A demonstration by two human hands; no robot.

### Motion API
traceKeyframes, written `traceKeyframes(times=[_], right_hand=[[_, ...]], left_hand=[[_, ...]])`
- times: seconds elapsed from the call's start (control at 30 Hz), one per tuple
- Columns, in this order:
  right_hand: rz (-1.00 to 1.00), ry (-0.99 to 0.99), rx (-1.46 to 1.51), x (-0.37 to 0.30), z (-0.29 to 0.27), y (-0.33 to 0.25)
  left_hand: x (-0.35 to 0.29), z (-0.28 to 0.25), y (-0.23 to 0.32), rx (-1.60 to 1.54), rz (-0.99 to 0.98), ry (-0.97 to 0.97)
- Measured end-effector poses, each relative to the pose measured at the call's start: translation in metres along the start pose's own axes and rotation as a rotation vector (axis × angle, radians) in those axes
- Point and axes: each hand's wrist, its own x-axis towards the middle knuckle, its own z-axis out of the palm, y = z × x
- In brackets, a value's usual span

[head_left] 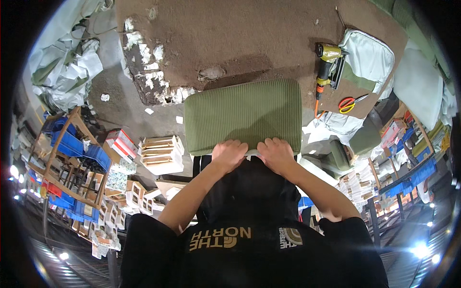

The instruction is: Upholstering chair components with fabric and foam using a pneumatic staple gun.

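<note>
A green ribbed cushion (243, 113) with rounded corners lies at the near edge of a brown-covered table, its near side drawn up against my body. Both my hands are on that near edge, a short gap apart. My left hand (230, 154) is closed over the fabric edge, knuckles up. Beside it, my right hand (275, 152) grips the same edge in the same way. A bit of pale material shows between the two hands. My fingertips and the cushion's underside are hidden.
On the table (269, 29) at right lie a staple gun (329, 65) with an orange hose, scissors (352, 104) and a white-backed cover (367, 60). The table's left corner is torn. Crumpled sheeting (72, 72) fills the far left. Wooden frames (162, 154) stand on the floor; blue bins (72, 141) sit left.
</note>
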Motion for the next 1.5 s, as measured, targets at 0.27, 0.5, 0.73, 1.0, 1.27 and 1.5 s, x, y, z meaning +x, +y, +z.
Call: traceKeyframes(times=[0.27, 0.5, 0.73, 1.0, 1.27, 1.5], right_hand=[[-0.024, 0.077, -0.034, -0.001, 0.009, -0.006], [-0.061, 0.028, -0.064, 0.016, 0.015, -0.004], [0.072, -0.011, -0.147, 0.013, 0.018, -0.015], [0.081, 0.050, 0.139, -0.023, -0.006, 0.003], [1.335, 0.413, 1.223, -0.049, 0.031, 0.075], [1.302, 0.250, 1.621, -0.035, 0.051, 0.093]], left_hand=[[-0.010, 0.014, -0.004, 0.015, 0.020, 0.077], [-0.012, 0.006, -0.006, -0.153, 0.071, 0.171], [0.106, -0.016, -0.008, -0.296, -0.109, 0.304], [0.122, 0.027, 0.038, -0.002, 0.041, 0.124], [0.112, 0.009, 0.069, 0.103, 0.099, -0.029], [0.113, 0.003, 0.075, 0.118, 0.146, -0.092]])
